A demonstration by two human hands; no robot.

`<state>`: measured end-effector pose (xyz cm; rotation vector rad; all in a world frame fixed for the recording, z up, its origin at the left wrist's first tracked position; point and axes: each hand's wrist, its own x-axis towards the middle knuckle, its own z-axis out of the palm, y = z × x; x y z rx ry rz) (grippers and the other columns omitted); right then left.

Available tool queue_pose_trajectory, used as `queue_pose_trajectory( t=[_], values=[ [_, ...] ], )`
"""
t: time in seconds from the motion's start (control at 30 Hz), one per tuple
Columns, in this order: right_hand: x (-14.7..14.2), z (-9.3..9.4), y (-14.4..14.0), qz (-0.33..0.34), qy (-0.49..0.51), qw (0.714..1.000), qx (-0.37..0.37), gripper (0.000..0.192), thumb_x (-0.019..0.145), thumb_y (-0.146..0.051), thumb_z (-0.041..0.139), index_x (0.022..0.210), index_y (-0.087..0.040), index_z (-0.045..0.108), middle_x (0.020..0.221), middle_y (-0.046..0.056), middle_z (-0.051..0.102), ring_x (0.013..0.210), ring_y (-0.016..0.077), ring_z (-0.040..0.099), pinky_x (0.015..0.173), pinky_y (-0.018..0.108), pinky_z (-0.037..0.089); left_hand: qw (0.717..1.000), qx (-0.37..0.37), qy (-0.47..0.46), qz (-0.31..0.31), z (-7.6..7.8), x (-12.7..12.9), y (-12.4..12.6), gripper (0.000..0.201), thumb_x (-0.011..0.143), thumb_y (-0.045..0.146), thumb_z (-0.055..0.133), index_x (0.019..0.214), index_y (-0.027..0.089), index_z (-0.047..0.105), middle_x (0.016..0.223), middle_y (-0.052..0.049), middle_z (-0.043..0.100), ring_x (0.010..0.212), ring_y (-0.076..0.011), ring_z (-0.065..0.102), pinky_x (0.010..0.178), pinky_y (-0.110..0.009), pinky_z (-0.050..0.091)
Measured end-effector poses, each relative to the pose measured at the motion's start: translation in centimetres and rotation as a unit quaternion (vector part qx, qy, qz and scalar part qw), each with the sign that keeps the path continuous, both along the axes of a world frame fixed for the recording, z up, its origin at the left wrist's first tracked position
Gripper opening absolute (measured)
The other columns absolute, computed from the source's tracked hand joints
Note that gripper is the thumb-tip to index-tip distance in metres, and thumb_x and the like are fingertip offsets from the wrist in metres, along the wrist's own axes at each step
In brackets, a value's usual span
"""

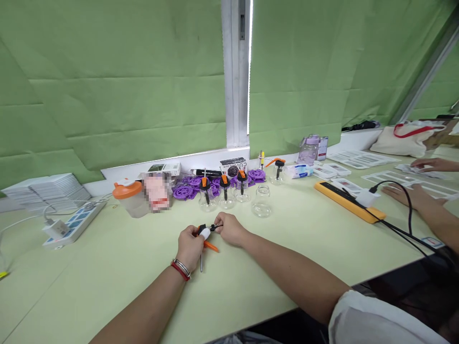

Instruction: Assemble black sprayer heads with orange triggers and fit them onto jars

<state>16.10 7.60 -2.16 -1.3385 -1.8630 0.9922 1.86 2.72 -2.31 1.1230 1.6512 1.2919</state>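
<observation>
Over the table's middle, my left hand (191, 244) is closed around a black-and-orange lever top (211, 245). Its orange lever and a thin metal rod stick out below the fingers, beside a white piece on or near the thumb. My right hand (231, 228) is closed, pinching a thin black part at the far end of this top; the fingertips hide its detail. Just beyond, a glass jar (262, 202) stands without a top. Several glass jars (225, 191) with similar black-and-orange tops stand behind the hands.
Purple plastic wheels (184, 191) lie behind the jars. An orange-lidded cup (131, 198) and a white power strip (77, 222) stand left. To the right are a yellow power strip (349, 201) with black cables and another person's hands (409, 195) over white sheets.
</observation>
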Motion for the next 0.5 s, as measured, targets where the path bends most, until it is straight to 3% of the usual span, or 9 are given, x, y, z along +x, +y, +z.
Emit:
queue_pose_trajectory(
  t=[0.33, 0.5],
  values=[
    [0.01, 0.09, -0.09, -0.001, 0.004, 1.000, -0.005, 0.022, 0.072, -0.008, 0.060, 0.091, -0.018, 0.058, 0.076, 0.000, 0.060, 0.066, 0.0106, 0.053, 0.060, 0.022, 0.039, 1.000, -0.003, 0.001, 0.008, 0.08, -0.05, -0.02, 0.022, 0.058, 0.031, 0.067, 0.068, 0.016, 0.055, 0.056, 0.005, 0.047, 0.045, -0.0088, 0.044, 0.042, -0.023, 0.039],
    [0.02, 0.12, -0.12, 0.000, -0.005, 1.000, 0.004, 0.015, 0.072, -0.008, 0.060, 0.084, -0.017, 0.058, 0.077, 0.001, 0.060, 0.068, 0.0111, 0.054, 0.061, 0.022, 0.039, 1.000, -0.002, 0.003, 0.009, 0.01, -0.08, 0.01, 0.021, 0.058, 0.030, 0.067, 0.068, 0.016, 0.055, 0.057, 0.005, 0.048, 0.046, -0.0090, 0.045, 0.042, -0.023, 0.039]
  ],
)
